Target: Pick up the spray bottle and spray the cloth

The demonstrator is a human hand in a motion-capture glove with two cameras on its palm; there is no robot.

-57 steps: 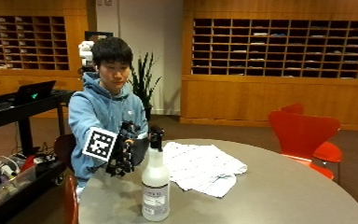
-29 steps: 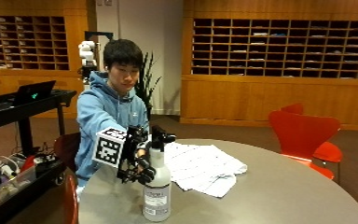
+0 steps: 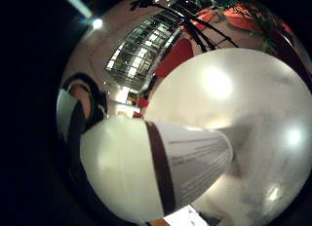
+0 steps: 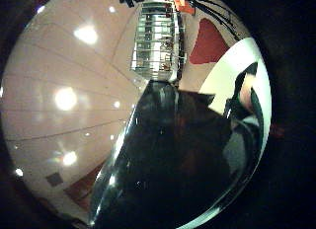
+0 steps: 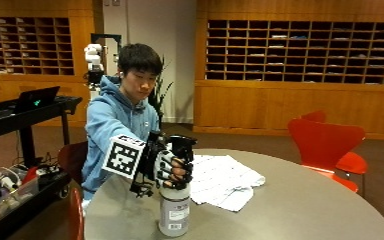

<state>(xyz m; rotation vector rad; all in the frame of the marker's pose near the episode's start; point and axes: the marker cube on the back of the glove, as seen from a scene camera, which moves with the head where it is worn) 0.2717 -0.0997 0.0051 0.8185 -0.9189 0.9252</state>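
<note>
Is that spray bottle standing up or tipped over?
Upright: the spray bottle stands on the table, the gloved right hand wrapped round its neck.

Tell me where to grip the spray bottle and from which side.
Grip the spray bottle at its narrow neck under the black trigger head, coming from the person's side. It stands upright on the table, and the gloved right hand already curls there. The cloth lies just beyond.
</note>
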